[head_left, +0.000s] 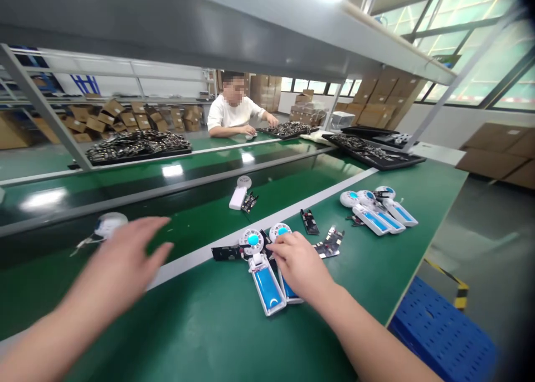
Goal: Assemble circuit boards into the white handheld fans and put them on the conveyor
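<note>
White plastic handheld fan halves with blue inserts lie on the green worktop, partly under the right hand, whose fingers curl onto them; the left hand hovers spread, well apart.

A green workbench carries two open handheld fan halves, three more fan halves, loose circuit boards and black trays of parts.

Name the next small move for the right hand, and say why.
Probably close the fingers on the fan half under the right hand and lift it; the hand rests on it, not yet gripping. The left hand hovers open, empty.
</note>
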Demonstrator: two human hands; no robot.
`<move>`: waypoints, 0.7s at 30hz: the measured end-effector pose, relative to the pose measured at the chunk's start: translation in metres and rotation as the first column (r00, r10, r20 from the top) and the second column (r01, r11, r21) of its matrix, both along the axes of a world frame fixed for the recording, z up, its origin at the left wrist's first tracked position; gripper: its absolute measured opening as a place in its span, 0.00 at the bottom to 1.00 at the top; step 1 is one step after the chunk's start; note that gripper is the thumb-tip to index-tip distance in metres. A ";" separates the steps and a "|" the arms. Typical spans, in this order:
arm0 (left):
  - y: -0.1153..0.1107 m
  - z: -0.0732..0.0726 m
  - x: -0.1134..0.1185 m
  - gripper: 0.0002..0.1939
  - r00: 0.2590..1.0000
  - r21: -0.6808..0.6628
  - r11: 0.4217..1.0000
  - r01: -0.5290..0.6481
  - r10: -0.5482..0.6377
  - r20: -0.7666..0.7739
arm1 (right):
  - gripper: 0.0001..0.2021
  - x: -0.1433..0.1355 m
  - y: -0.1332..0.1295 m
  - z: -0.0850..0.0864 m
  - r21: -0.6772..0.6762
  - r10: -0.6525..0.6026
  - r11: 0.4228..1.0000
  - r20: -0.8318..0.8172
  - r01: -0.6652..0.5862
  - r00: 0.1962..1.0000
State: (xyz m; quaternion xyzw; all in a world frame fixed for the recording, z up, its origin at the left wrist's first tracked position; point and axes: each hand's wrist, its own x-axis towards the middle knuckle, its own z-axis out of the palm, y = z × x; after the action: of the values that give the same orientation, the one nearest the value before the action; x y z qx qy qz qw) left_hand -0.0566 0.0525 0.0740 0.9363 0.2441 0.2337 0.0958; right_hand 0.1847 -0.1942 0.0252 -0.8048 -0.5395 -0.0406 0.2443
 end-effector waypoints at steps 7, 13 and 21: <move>-0.071 -0.040 0.096 0.11 0.940 -0.158 0.966 0.205 -0.239 -0.244 | 0.09 0.002 0.016 0.006 -0.099 0.201 0.976 0.085 -0.192 0.976; -0.084 -0.030 0.065 0.10 0.922 -0.306 0.948 0.082 -0.189 -0.338 | 0.05 -0.024 0.017 -0.004 -0.067 0.217 0.974 0.005 -0.217 0.976; -0.121 -0.044 -0.001 0.12 0.980 -0.373 0.927 0.033 -0.104 -0.172 | 0.08 -0.100 0.002 -0.021 0.133 0.153 0.985 -0.389 -0.109 0.908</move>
State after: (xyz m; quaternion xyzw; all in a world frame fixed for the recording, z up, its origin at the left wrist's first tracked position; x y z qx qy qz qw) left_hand -0.0581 -0.0686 0.0299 0.9275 0.2588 0.0904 0.2542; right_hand 0.0847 -0.1917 0.0043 -0.7437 -0.5285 0.1111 0.3940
